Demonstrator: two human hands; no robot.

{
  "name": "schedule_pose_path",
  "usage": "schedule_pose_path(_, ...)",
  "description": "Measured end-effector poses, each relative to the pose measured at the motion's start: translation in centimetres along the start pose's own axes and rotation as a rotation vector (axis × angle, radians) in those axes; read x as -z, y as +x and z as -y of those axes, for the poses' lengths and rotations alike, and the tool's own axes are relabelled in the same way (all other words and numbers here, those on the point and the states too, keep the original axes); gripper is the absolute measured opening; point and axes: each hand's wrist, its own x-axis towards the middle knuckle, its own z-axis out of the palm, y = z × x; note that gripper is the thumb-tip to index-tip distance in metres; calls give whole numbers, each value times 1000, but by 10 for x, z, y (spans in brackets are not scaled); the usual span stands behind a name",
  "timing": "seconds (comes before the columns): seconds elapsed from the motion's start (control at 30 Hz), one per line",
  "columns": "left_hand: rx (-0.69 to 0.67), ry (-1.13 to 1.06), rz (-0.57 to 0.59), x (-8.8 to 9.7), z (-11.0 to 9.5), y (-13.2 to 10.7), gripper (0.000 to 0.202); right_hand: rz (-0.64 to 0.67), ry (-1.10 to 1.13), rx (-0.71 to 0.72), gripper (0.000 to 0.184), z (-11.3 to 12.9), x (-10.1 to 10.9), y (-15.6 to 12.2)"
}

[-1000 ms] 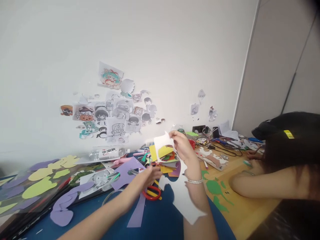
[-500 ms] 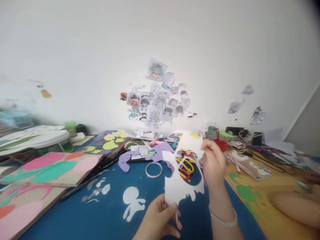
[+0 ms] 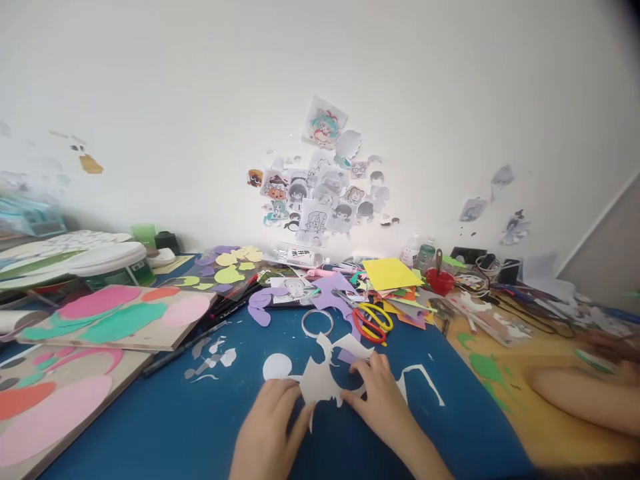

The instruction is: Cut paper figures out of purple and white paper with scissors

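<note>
Low over the blue mat [image 3: 150,427] is a white paper scrap [image 3: 320,383] with jagged edges and rounded cut-outs. My left hand [image 3: 270,423] holds its left edge, fingers above and thumb below. At its right side, my right hand [image 3: 377,397] grips the scrap between thumb and fingers. A white paper figure [image 3: 277,367] lies behind my left hand; its round head shows, and most of its body is hidden. To the right of my right hand, a thin bent paper strip [image 3: 427,375] lies on the mat. Scissors [image 3: 373,321] with red and yellow handles lie beyond the scrap.
A metal ring [image 3: 303,327] lies near purple paper pieces [image 3: 260,308]. Stacked coloured sheets [image 3: 391,274] stand behind the scissors. Boards with coloured shapes [image 3: 120,320] occupy the left. Small grey and white scraps [image 3: 210,357] are scattered nearby. At far right is another person's arm [image 3: 575,400].
The scrap has come down toward the mat, and my right hand has moved down and left with it. The thin strip now lies at the right. The view has shifted slightly.
</note>
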Motion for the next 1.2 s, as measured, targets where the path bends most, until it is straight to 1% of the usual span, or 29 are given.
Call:
schedule_pose_path(0.03,-42,82,-25,3,10,1,38,33,21,-29,17,-2,-2,0)
schedule_pose_path(0.07,-60,164,-8,5,21,2,40,63,51,-50,17,-4,-3,1)
schedule_pose_path(0.13,-92,292,83,9,43,7,45,114,121,-52,14,-8,-1,3)
schedule_pose_path(0.2,-151,368,166,12,60,12,53,162,177,-19,10,-12,5,6)
schedule_pose_path(0.27,-190,426,221,14,68,17,55,209,207,18,6,-15,13,9)
schedule_pose_path(0.37,-297,482,259,17,74,22,48,268,227,65,6,-17,23,15)
schedule_pose_path(0.4,-341,489,252,17,76,23,45,278,228,80,6,-18,25,17)
schedule_pose_path(0.47,-399,489,186,16,83,22,40,282,221,102,7,-19,25,19)
schedule_pose_path(0.57,-432,467,82,14,94,20,43,264,225,86,8,-21,22,19)
schedule_pose_path(0.67,-451,454,43,19,91,20,46,236,237,59,8,-22,17,17)
schedule_pose_path(0.73,-439,443,25,23,81,22,42,224,231,58,9,-23,14,15)
schedule_pose_path(0.8,-410,430,45,24,72,25,36,215,222,65,10,-23,14,15)
schedule_pose_path(0.9,-372,428,114,18,67,29,45,197,217,72,10,-23,14,15)
schedule_pose_path(1.0,-412,456,225,10,69,32,33,181,229,76,10,-23,14,14)
schedule_pose_path(1.1,-415,547,328,9,65,35,33,179,231,79,10,-23,15,13)
schedule_pose_path(1.13,-399,566,344,11,62,36,35,178,230,84,10,-23,15,13)
schedule_pose_path(1.2,-355,561,339,14,58,37,36,171,235,94,9,-23,15,13)
